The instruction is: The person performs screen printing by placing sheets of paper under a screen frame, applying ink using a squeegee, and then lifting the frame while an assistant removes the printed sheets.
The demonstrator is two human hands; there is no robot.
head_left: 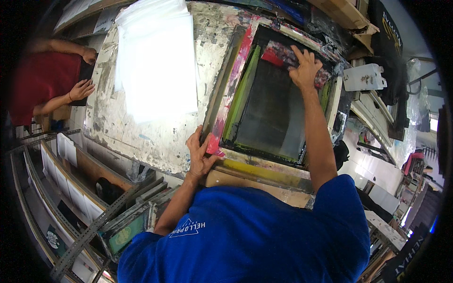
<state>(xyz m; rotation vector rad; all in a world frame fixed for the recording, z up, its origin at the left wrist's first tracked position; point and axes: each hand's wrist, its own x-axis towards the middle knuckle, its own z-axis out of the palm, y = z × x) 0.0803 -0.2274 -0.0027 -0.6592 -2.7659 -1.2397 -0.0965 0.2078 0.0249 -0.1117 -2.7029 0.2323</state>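
Note:
A screen-printing frame [225,106], its wood smeared with pink, yellow and black ink, lies on the paint-spattered table in front of me. Dark mesh [271,111] with green edging fills its middle. At its near left corner my left hand [202,153] is closed on the wooden frame. Toward the far end my right hand [304,68] grips a squeegee [278,54] mottled red, black and white, which lies across the mesh. Its palm hides the middle of the squeegee. Left of the frame lies a stack of white sheets [158,66].
The worn table [106,115] reaches left, where another person in a dark red shirt [49,78] stands with both hands near its edge. A white plastic container [364,78] sits right of the frame. Racks with upright panels [71,174] stand at lower left.

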